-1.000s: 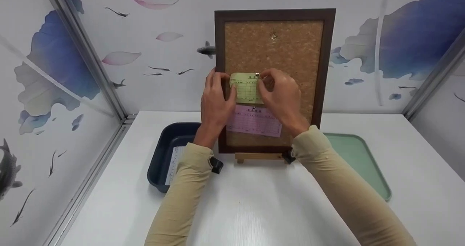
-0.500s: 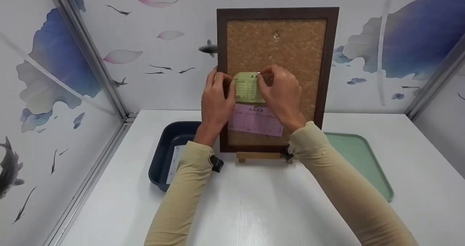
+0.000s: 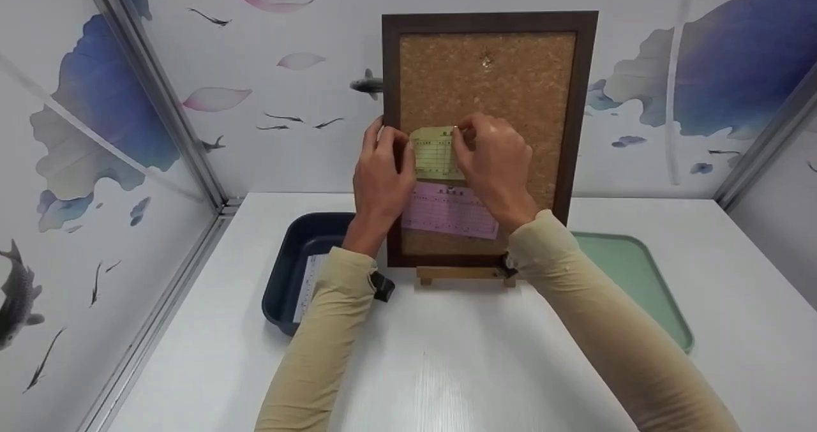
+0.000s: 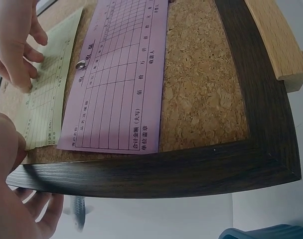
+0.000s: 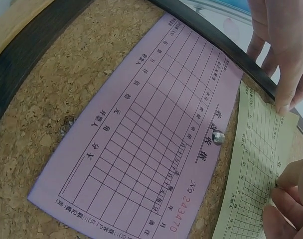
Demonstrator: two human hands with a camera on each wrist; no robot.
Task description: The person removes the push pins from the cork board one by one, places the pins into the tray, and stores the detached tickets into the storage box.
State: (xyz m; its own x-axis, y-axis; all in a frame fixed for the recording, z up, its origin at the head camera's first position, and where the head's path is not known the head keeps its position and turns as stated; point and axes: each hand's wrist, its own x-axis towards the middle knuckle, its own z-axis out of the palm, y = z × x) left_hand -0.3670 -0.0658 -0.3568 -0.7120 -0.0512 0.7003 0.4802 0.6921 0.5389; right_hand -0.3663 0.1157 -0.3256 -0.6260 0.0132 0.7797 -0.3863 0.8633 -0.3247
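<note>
A yellow receipt slip point(image 3: 434, 154) lies against the cork board point(image 3: 488, 94), above a pink receipt slip point(image 3: 450, 212) fixed by a silver pin point(image 5: 218, 137). My left hand point(image 3: 383, 167) is at the board's left edge, thumb and forefinger pinching the yellow slip's left side. Some of its fingers reach behind the frame in the left wrist view. At the yellow slip's top, my right hand point(image 3: 494, 161) pinches a small pushpin point(image 3: 455, 127), mostly hidden by the fingertips. The slip's right part is covered by that hand.
The dark-framed board leans on a wooden easel point(image 3: 456, 272). A navy tray point(image 3: 274, 304) with a white printed sheet point(image 3: 307, 285) sits left, partly behind the left forearm. A green tray point(image 3: 629, 263) lies right, partly behind the right arm. The white table point(image 3: 447, 368) spreads in front.
The right fingertips have closed in over the pushpin, which showed more a second ago. The left hand stays at the slip's left side. The whole view has shifted slightly.
</note>
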